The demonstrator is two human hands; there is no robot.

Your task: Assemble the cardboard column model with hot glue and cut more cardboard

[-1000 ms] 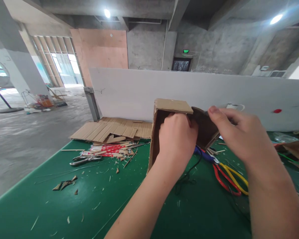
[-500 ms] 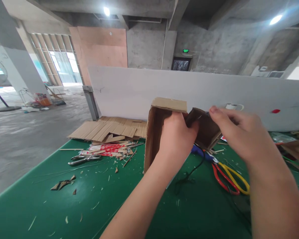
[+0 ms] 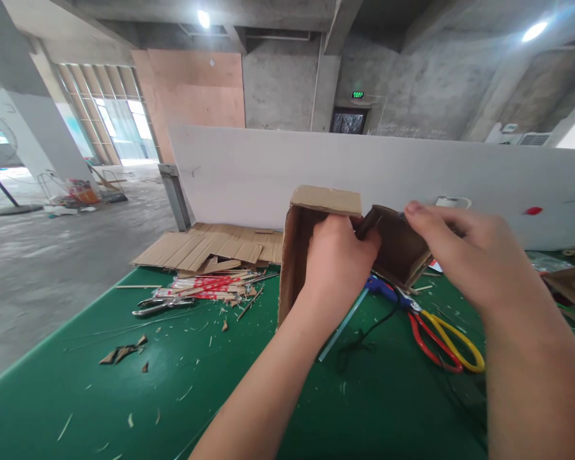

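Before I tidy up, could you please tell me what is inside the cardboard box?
The left hand reaches inside the cardboard box; its fingertips and whatever lies behind the hand are covered.

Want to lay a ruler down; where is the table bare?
Mostly bare: the green tabletop between left forearm and right forearm, nearer than the black cord. Further left, slivers intrude. Crowded: back left, sticks and pliers; right, the red and yellow handles.
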